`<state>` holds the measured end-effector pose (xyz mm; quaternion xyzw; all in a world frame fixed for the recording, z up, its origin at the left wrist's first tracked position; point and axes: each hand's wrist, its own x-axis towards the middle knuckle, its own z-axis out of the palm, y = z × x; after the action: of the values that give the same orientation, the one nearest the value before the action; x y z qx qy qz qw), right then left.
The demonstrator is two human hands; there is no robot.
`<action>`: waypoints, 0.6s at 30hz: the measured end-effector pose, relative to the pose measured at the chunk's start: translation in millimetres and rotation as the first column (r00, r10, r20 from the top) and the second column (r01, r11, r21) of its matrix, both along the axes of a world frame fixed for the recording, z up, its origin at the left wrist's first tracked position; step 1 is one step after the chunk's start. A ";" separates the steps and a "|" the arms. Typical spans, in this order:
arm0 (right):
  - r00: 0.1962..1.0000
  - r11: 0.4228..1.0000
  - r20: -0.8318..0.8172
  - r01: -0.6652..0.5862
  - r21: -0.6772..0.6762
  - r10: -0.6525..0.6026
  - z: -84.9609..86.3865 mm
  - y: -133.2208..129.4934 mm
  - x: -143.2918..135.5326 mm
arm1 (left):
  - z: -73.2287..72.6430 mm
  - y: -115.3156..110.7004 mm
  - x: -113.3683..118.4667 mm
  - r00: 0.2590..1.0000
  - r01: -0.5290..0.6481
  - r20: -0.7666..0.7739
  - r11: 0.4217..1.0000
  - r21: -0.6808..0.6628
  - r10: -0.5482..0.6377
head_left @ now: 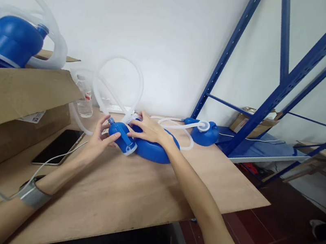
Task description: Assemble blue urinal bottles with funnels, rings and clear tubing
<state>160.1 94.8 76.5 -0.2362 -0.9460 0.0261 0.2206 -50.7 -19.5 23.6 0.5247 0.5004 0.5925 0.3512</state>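
My left hand [98, 136] is closed around a blue plastic funnel-shaped cup [119, 133], thumb across its front. The cup has a side handle, a white rim tilted toward the lower right and a narrow neck at upper left. My right hand [151, 130] lies over a larger rounded blue container [155, 150] on the table, its fingers bent round the container's neck. The right fingertips come close to the cup; whether they touch it I cannot tell. Behind both hands loops a translucent hose [141, 81]; where it joins is partly hidden.
A cardboard box [15, 94] holding more blue cups [18, 39] and hoses stands left. Near it are a phone [58, 146], a white cable and a water bottle [85, 101]. Another blue container [206, 135] with tubing sits right, beside blue metal shelving [265, 99].
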 end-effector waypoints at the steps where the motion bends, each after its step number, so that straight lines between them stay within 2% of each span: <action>1: 1.000 1.000 -0.025 0.015 -0.011 -0.015 -0.4 1.2 1.3 | -0.7 -0.9 -0.4 1.000 -0.001 0.011 1.000 -0.010 0.001; 5: 0.990 0.996 -0.104 0.091 -0.025 -0.093 1.1 -8.6 5.6 | -5.9 -3.3 -2.7 0.996 0.038 0.079 0.997 -0.067 -0.033; 7: 0.977 0.993 -0.175 0.122 0.010 -0.118 1.7 -25.7 6.2 | -9.1 -3.5 -2.3 0.995 0.038 0.097 0.996 -0.079 -0.030; 9: 0.958 0.992 -0.259 0.125 -0.011 -0.124 -0.4 -50.4 5.5 | -11.7 -4.0 0.3 0.994 0.007 0.105 0.996 -0.087 0.002; 11: 0.949 0.982 -0.286 0.091 -0.163 -0.136 -7.5 -76.9 3.9 | -13.4 -5.8 5.1 0.993 -0.027 0.109 0.995 -0.096 0.037; 14: 0.952 0.905 -0.247 0.064 -0.421 -0.182 -28.4 -103.6 1.3 | -14.2 -11.2 12.4 0.993 -0.048 0.099 0.994 -0.098 0.058; 18: 0.908 0.833 -0.374 -0.056 -0.550 -0.186 -59.1 -100.0 1.6 | -12.2 -15.3 11.1 0.999 0.005 0.054 0.991 -0.131 0.002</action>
<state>161.7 -5.3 17.4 -0.3114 -0.8211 0.3378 0.3388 -39.6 -34.8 11.4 0.4845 0.5281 0.5722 0.3987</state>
